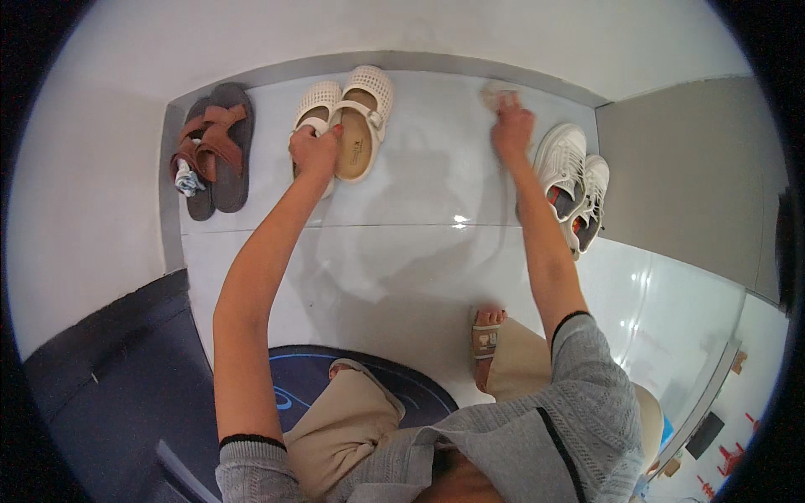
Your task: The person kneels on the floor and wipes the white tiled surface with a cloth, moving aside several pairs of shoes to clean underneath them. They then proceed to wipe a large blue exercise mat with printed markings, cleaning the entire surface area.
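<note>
Left hand clamps the light, stiff cream shoe by its heel (best hold); right hand pinches a soft cloth.

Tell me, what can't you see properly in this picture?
- Head view: the small pale thing under the right hand is mostly covered by its fingers; what it is stays unclear.
- The left hand hides part of the cream shoes.
- The bundle on the brown sandals is too small to identify.

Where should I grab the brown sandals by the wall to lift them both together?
Pinch the brown sandals by their crossed upper straps, coming from above. They lie side by side, soles down, straps raised off the footbeds, so fingers can likely hook under both. The left wall crowds that side.
</note>
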Demonstrator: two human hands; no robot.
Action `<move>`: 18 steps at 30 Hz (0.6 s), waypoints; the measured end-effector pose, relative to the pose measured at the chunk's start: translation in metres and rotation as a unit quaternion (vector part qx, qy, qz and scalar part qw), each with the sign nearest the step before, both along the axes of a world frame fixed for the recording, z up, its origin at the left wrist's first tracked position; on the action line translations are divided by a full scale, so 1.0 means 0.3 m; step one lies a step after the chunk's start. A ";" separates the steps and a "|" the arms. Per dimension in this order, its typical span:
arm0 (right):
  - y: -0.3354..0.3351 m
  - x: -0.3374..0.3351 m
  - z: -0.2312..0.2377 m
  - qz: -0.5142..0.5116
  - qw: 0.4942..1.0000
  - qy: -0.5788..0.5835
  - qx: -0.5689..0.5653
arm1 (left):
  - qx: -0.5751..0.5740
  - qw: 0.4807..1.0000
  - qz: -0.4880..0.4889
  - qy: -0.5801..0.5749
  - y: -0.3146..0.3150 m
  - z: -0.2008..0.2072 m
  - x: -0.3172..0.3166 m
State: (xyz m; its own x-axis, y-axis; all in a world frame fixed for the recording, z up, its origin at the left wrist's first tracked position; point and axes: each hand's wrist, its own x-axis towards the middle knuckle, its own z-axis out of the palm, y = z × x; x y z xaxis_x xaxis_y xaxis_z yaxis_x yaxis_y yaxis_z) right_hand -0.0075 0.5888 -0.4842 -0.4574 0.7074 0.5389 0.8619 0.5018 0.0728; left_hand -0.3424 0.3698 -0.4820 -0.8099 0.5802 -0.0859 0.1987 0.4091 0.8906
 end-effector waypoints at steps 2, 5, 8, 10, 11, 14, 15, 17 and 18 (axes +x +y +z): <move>-0.256 -0.118 -0.084 0.142 0.981 0.065 -0.113 | -0.031 0.999 0.005 0.020 -0.067 0.000 -0.016; -0.825 -0.219 -0.139 0.197 0.966 0.027 -0.164 | -0.014 0.996 -0.016 -0.090 -0.242 0.057 0.041; -0.977 -0.376 -0.195 0.320 0.912 0.054 -0.252 | 0.035 0.986 -0.100 -0.127 -0.107 0.069 -0.097; -1.242 -0.382 -0.201 0.396 0.861 0.061 -0.313 | 0.002 0.982 -0.170 -0.082 -0.227 0.047 -0.133; -1.342 -0.371 -0.195 0.413 0.847 0.056 -0.331 | -0.003 0.987 -0.154 -0.038 -0.295 0.053 -0.112; -1.404 -0.362 -0.176 0.460 0.792 0.060 -0.397 | -0.034 0.968 -0.230 0.094 -0.502 0.157 -0.119; -1.411 -0.379 -0.163 0.448 0.764 0.077 -0.458 | -0.037 0.961 -0.228 0.153 -0.644 0.164 -0.119; -1.396 -0.380 -0.096 0.420 0.776 0.074 -0.466 | -0.067 0.958 -0.230 0.160 -0.862 0.147 -0.132; -1.391 -0.377 -0.026 0.402 0.814 0.058 -0.415 | -0.092 0.961 -0.226 0.132 -0.956 0.138 -0.106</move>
State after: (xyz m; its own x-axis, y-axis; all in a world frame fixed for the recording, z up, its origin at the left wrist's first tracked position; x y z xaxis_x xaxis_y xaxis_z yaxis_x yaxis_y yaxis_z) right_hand -0.1206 0.1716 -0.4919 -0.9325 0.3471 0.0998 0.2076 0.7414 -0.6381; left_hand -0.3743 0.0831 -0.4405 -0.4872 0.8720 -0.0476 0.6016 0.3747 0.7055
